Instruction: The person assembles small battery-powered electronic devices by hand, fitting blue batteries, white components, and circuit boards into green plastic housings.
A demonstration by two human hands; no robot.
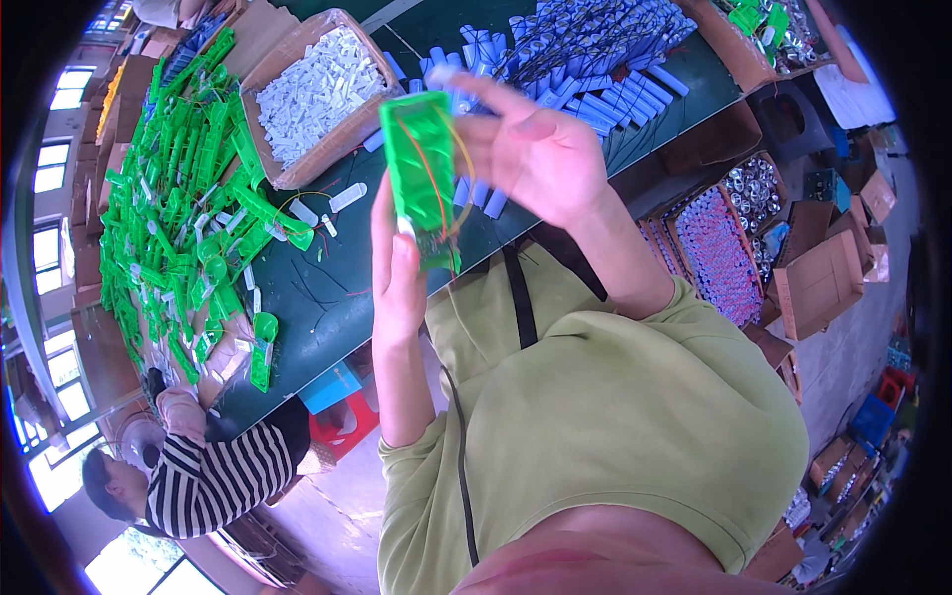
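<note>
- Head view: I see the left hand gripping a green casing over the table, long axis running up the view, upper end leaning slightly left.
- Right hand: open beside it; contact I cannot tell.
- Cardboard box: small white pieces.
- Upper-right carton: green parts.

One head-worn fisheye looks down on the nearby table

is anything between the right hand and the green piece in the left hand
Only a yellow wire, bowing out at the right edge of the green piece toward the right hand; blur hides whether they touch.
</note>
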